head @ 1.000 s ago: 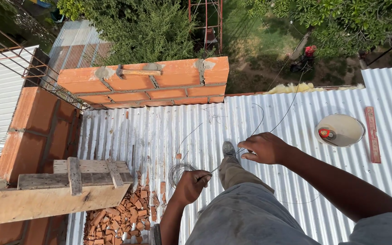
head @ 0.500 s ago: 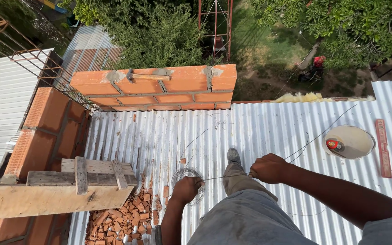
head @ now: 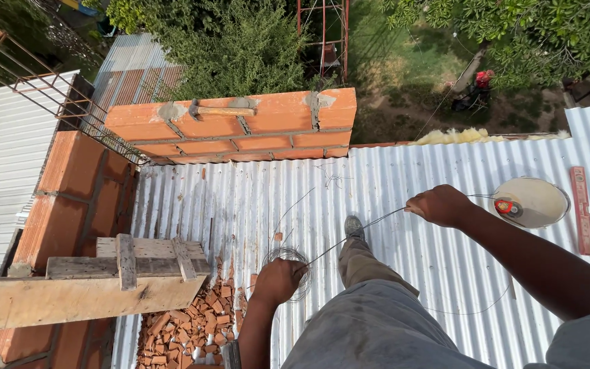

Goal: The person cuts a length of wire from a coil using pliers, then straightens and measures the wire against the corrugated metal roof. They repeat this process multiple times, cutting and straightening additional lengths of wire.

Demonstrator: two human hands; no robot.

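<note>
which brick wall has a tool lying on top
The far brick wall across the metal roof; a wooden-handled tool lies on it. The left wall carries only planks.

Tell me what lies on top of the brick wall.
On top of the brick wall a tool with a wooden handle rests on grey mortar patches. The tool's head cannot be made out, and the wall's far face is hidden.

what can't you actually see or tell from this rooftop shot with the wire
Head view only:
- Left hand: palm and grip on the wire coil hidden by its own back.
- Right hand: fingers curl over the wire, grip unseen.
- Small red thing in the round pan: too small to identify.
- Brick rubble: cut off by the bottom edge.
</note>
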